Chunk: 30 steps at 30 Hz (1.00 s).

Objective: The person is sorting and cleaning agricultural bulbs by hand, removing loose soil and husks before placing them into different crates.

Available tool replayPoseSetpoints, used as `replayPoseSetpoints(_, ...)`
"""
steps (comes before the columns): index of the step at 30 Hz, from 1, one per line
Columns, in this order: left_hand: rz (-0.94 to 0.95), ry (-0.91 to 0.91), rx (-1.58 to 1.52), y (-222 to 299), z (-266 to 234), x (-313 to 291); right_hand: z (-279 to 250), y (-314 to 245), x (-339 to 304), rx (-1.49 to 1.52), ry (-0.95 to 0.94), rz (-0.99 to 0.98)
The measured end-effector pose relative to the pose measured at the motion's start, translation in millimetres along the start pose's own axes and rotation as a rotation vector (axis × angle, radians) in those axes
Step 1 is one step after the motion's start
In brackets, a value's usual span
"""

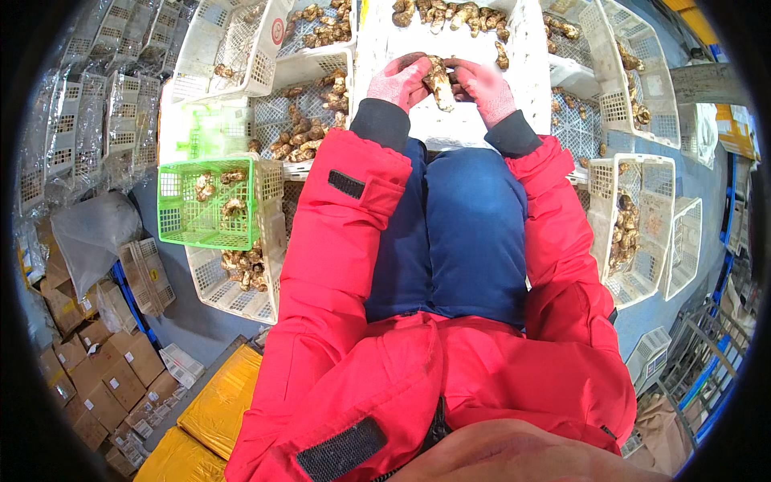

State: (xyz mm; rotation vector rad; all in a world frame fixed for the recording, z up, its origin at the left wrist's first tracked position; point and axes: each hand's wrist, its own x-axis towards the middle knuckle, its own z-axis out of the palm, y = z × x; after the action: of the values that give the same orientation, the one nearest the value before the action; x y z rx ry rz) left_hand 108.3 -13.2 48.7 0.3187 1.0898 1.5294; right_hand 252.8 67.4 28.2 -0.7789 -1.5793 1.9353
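My left hand and my right hand, both in pink gloves, are raised over a white surface just beyond my knees. Between them is a thick brown-and-cream mushroom, its pale end pointing down toward me. The fingers of my left hand are closed on its left side. On its right side my right hand is closed too, the fingertips partly hidden behind the mushroom. Farther back on the white surface lies a row of similar mushrooms, with a single small mushroom close to my right hand.
White crates with mushrooms stand on both sides, including a left crate and a right crate. A green basket holding a few mushrooms rests at my left. Cardboard boxes and yellow packages are at lower left.
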Motion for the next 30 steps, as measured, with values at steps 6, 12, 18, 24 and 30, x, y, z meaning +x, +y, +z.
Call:
replayPoseSetpoints(6,0.025,0.049,-0.082,3,-12,3,10,-6,1,0.012,0.183,-0.020)
replayPoseSetpoints(12,0.158,0.057,-0.371,-12,5,22,-21,8,-5,-0.086,0.212,0.167)
replayPoseSetpoints(18,0.290,0.118,-0.454,31,-51,-95,-40,44,7,0.006,-0.041,0.233)
replayPoseSetpoints(24,0.533,0.388,-0.144,41,-235,-268,-49,37,2,-0.184,-0.071,0.319)
replayPoseSetpoints(30,0.464,1.175,0.155,-19,-408,-439,-5,32,9,-0.165,-0.060,0.325)
